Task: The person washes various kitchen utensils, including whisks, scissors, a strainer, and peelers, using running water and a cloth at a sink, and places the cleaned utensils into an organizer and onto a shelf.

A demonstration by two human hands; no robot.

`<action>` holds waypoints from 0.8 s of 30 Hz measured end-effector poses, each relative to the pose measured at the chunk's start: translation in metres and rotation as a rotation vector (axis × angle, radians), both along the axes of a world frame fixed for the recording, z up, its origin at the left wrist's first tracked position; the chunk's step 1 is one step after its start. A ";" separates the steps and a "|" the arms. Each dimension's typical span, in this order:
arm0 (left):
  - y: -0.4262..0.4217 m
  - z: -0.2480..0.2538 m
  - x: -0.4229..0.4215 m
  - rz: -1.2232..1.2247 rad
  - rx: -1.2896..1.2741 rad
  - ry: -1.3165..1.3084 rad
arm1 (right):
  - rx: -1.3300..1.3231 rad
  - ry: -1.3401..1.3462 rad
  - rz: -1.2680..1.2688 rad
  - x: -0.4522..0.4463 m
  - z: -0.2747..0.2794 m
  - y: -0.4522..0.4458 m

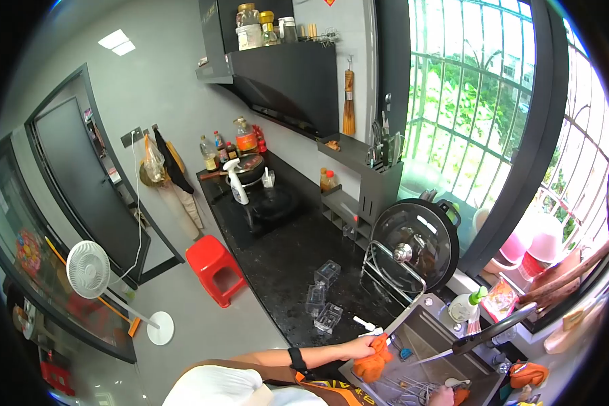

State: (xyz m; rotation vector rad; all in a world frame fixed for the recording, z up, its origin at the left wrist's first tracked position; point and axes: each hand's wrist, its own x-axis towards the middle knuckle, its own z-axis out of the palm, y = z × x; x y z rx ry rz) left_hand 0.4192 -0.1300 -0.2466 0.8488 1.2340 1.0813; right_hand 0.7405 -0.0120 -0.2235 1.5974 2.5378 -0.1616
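Observation:
My left hand [363, 347], with a black band on the wrist, is closed on a bunched orange cloth [371, 366] over the near left edge of the sink [424, 336]. Down in the basin, at the bottom of the view, my right hand [442, 396] is partly cut off and its fingers are not clear. Beside it lie thin metal wire utensils [413, 392] and an orange piece [461, 395]. Water runs from the black faucet [474, 340] into the sink. A small blue item [405, 354] rests on the basin floor.
Several clear plastic boxes [316, 298] stand on the black counter [271, 267], left of a large glass lid [416, 250] in a metal rack. A soap bottle [463, 307] stands behind the sink. On the floor are a red stool [213, 260] and a white fan [89, 269].

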 end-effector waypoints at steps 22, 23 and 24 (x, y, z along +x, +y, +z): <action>0.029 0.046 0.035 0.189 0.261 0.657 | -0.412 1.730 -0.513 -0.174 0.039 -0.054; 0.030 0.044 0.029 0.298 0.348 0.499 | -0.452 1.619 -0.381 -0.176 0.043 -0.059; 0.028 0.043 0.025 0.293 0.350 0.493 | -0.489 1.503 -0.255 -0.180 0.046 -0.066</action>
